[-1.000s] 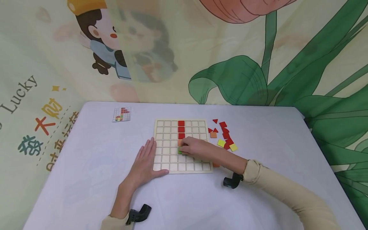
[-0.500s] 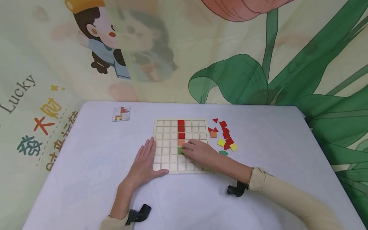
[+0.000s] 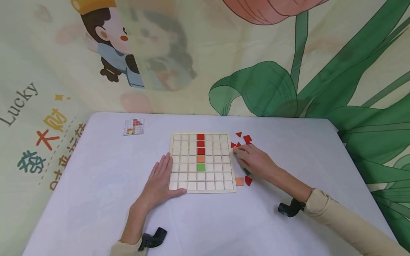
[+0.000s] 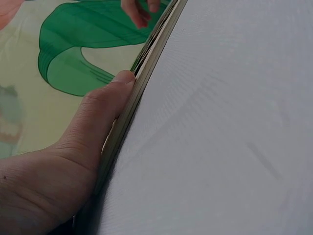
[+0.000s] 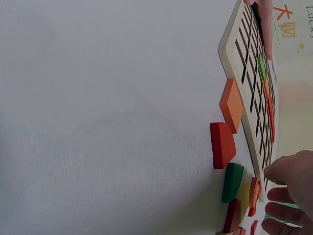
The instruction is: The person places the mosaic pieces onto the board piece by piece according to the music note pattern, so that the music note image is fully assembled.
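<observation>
A pale wooden grid board [image 3: 182, 176] lies on the white table. Down one column run red squares [image 3: 200, 144], an orange square [image 3: 201, 159] and a green square [image 3: 201, 167]. My left hand [image 3: 160, 181] rests straight-fingered along the board's left edge, thumb at its front edge. Right of the board, my right hand [image 3: 256, 161] hovers over loose pieces, its fingertips at an orange square [image 3: 236, 149]. In the right wrist view, thumb and fingers of the right hand [image 5: 296, 188] are apart, nothing seen between them. This hand hides several pieces in the head view.
Red triangles [image 3: 238, 134] and a red square [image 3: 247, 138] lie beyond the right hand. Nearer are another orange square [image 3: 239, 181], a red rounded piece [image 3: 248, 181] and a dark green piece [image 3: 246, 171]. A small printed pattern card [image 3: 133, 127] lies at the back left.
My right hand has left the green square on the board and moved right to the loose pieces. The green square now shows fully in its cell. My left hand has stayed put.
</observation>
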